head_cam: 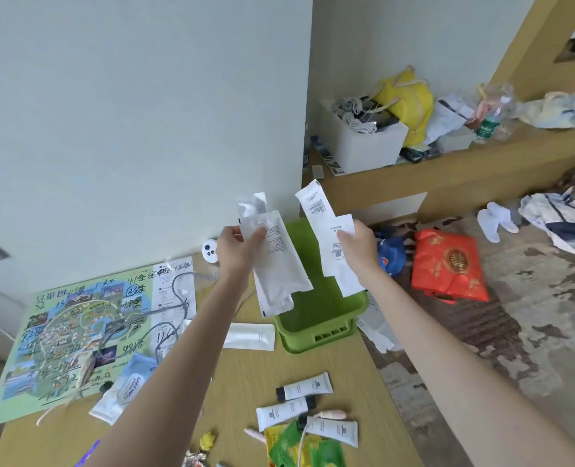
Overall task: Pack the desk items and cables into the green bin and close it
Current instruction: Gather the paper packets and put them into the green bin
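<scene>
Holding papers over green bin (316, 326), both hands up.
L hand (235, 246) grips silver pouches (276, 264); R hand (358, 251) grips receipts (326, 227).

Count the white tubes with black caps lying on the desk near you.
3. One tube lies uppermost, a second just below it, and a third lower right, beside green packets. More may lie outside the frame.

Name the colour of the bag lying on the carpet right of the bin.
Red-orange bag with gold print, head view.
</scene>
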{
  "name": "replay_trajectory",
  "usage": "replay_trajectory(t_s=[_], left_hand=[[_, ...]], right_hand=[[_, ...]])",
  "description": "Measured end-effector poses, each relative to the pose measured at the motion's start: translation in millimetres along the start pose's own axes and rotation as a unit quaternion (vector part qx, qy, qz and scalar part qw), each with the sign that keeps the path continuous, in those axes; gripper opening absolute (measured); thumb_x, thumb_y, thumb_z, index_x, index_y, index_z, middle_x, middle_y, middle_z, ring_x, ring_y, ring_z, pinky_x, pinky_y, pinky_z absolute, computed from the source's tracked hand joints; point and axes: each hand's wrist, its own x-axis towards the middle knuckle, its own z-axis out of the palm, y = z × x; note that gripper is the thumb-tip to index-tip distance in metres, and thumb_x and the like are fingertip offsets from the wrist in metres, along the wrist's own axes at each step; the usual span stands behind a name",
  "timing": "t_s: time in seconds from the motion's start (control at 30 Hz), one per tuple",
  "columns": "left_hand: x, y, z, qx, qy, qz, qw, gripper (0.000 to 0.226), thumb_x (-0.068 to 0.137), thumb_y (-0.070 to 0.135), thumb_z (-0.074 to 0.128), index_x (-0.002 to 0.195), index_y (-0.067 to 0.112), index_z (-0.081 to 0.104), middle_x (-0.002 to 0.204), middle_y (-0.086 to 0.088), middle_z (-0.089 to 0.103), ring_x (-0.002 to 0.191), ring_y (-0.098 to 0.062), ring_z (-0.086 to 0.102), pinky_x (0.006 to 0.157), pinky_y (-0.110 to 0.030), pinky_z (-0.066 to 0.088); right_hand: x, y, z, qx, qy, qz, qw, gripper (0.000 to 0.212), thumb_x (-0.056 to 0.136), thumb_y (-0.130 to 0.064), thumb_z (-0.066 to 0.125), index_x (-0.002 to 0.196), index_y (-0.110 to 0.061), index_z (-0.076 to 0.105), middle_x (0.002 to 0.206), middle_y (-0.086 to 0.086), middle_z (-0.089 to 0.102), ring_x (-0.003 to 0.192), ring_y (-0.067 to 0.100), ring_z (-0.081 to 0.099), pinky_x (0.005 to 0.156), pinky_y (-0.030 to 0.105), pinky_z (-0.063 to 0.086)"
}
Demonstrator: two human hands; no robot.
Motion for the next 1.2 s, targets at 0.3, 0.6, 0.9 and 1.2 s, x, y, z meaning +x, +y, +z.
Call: replay_trajectory(t_s=[0.3, 0.6, 0.9, 1.2], left_hand=[[35, -41, 16, 0.084, 0.07, 0.013, 0.994, 0.019, 0.08, 0.022, 0.074, 0.079, 0.011, 0.059, 0.068, 0.004, 0.059, 0.061, -0.011, 0.053, 0.048, -0.015, 0.041], [48, -52, 21, 0.184, 0.075, 0.097, 0.975, 0.019, 0.081, 0.021, 0.074, 0.081, 0.008, 0.061, 0.075, -0.001, 0.064, 0.064, -0.008, 0.056, 0.049, -0.009, 0.04], [33, -59, 77, 0.282, -0.018, 0.112, 0.953, 0.012, 0.088, 0.015, 0.065, 0.087, 0.007, 0.057, 0.078, -0.004, 0.066, 0.073, -0.027, 0.063, 0.061, -0.039, 0.053], [29, -85, 98, 0.464, -0.183, -0.027, 0.866, 0.034, 0.091, 0.011, 0.057, 0.124, 0.006, 0.05, 0.112, -0.011, 0.062, 0.091, -0.03, 0.064, 0.075, -0.045, 0.059]], right_hand=[[32, 69, 73, -0.124, -0.131, 0.021, 0.983, 0.013, 0.098, -0.008, 0.042, 0.094, -0.013, 0.053, 0.096, 0.007, 0.057, 0.071, 0.015, 0.054, 0.059, 0.026, 0.043], [29, 63, 57, -0.233, -0.223, -0.082, 0.943, 0.022, 0.096, -0.008, 0.049, 0.118, -0.007, 0.056, 0.116, 0.006, 0.067, 0.092, 0.021, 0.064, 0.075, 0.034, 0.055], [23, 62, -2, -0.22, -0.111, -0.221, 0.944, 0.05, 0.096, -0.011, 0.054, 0.142, -0.01, 0.036, 0.145, 0.004, 0.044, 0.129, 0.02, 0.048, 0.098, 0.029, 0.043], [9, 87, 4, -0.277, -0.139, -0.217, 0.926, 0.073, 0.088, 0.012, 0.049, 0.151, -0.009, 0.02, 0.159, 0.006, 0.023, 0.131, 0.024, 0.047, 0.09, 0.032, 0.053]])
